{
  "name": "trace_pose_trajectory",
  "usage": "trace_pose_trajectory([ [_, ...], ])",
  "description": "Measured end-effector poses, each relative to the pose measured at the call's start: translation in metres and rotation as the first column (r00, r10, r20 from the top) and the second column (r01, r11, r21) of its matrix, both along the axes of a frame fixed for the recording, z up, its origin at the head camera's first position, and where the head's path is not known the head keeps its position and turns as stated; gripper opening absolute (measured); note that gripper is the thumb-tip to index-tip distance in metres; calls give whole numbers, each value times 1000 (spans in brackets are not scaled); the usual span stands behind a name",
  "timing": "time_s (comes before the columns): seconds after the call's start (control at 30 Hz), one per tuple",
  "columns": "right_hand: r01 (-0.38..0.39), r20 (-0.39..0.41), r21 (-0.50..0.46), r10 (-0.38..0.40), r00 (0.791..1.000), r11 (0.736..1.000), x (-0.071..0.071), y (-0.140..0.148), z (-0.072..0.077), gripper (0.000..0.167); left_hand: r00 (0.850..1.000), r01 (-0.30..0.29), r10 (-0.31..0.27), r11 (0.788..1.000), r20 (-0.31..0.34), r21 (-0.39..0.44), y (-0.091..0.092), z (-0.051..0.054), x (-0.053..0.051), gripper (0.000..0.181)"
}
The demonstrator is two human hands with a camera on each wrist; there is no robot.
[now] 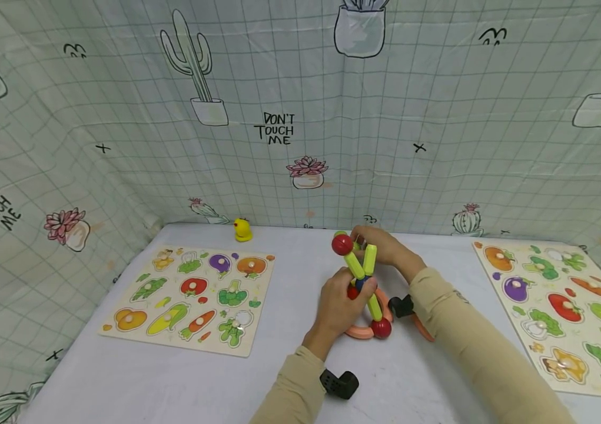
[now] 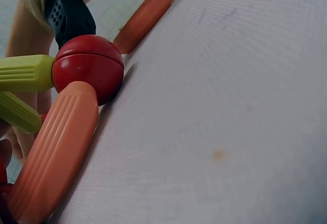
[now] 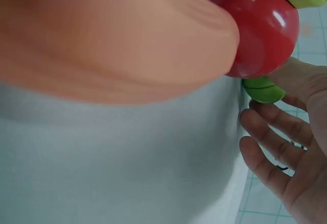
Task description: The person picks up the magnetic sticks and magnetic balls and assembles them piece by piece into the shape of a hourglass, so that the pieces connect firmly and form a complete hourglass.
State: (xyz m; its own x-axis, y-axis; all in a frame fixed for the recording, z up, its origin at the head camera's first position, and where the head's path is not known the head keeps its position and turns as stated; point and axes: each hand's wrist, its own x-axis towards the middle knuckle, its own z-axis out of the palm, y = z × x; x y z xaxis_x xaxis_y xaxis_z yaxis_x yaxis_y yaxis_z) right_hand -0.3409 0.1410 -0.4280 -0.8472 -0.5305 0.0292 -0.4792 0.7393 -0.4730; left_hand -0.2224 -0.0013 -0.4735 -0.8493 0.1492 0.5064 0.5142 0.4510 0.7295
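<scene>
My left hand (image 1: 338, 301) grips a ball-and-rod toy model near its blue ball (image 1: 365, 284). Yellow-green rods (image 1: 373, 307) spread from that ball, one up to a red ball (image 1: 342, 244), another down to a lower red ball (image 1: 381, 328). Curved orange rods (image 1: 359, 333) form the base; one orange rod (image 2: 56, 152) fills the left wrist view beside a red ball (image 2: 88, 67). Behind the model is my right hand (image 1: 379, 244), pinching a small green ball (image 3: 263, 90) between thumb and index finger, other fingers spread. The thumb tip is hidden behind a red ball (image 3: 265, 30).
A vegetable puzzle board (image 1: 170, 306) lies on the left, another board (image 1: 528, 347) on the right. A yellow toy duck (image 1: 243, 230) stands at the table's back edge. Under the right forearm lies a separate orange rod (image 1: 423, 328). Patterned cloth hangs behind the table.
</scene>
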Motion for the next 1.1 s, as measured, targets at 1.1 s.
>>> trace_pose_trajectory([
  [1.1, 212, 213, -411, -133, 968, 887, 19, 11, 13, 43, 1000, -5, 5, 1000, 4, -4, 0, 0, -1, 30],
])
